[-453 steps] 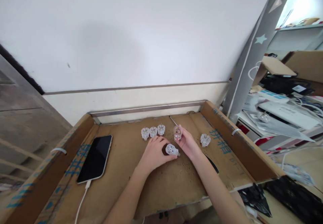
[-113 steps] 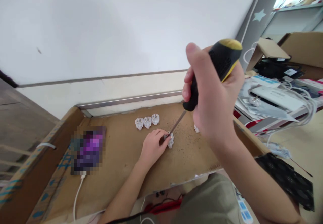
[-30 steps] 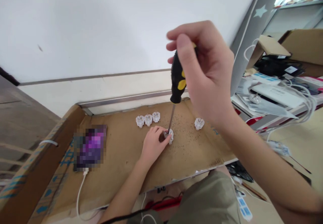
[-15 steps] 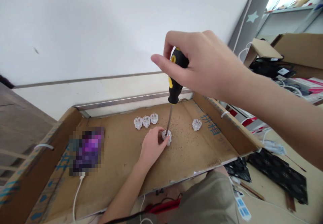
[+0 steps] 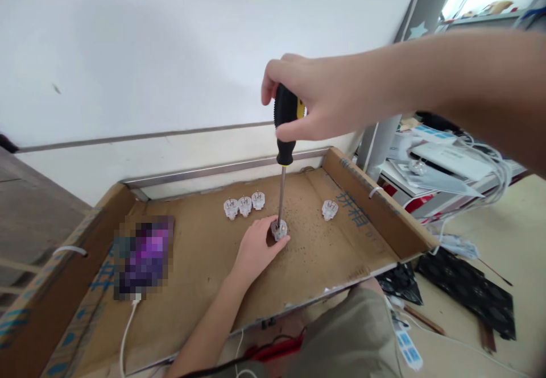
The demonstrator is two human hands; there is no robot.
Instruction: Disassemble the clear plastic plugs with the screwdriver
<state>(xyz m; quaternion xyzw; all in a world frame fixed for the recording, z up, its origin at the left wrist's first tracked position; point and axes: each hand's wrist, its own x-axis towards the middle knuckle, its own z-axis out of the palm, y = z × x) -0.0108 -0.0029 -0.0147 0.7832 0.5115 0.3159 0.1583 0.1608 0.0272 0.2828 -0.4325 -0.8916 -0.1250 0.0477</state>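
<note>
Plug [image 5: 279, 230]: small, translucent white, metal prongs up; flat on the cardboard tray floor, centre, slightly right. Screwdriver [image 5: 283, 150]: black handle with yellow patches, slim steel shaft; upright, tip set into the plug.

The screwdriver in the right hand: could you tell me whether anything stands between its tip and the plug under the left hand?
Nothing visible does. The screwdriver stands nearly upright, its shaft running bare from the right hand down onto the plug, which the left hand steadies from the side.

Right hand [image 5: 315, 105] raised, fist closed; left hand [image 5: 256, 248] low, fingers pinching.
</note>
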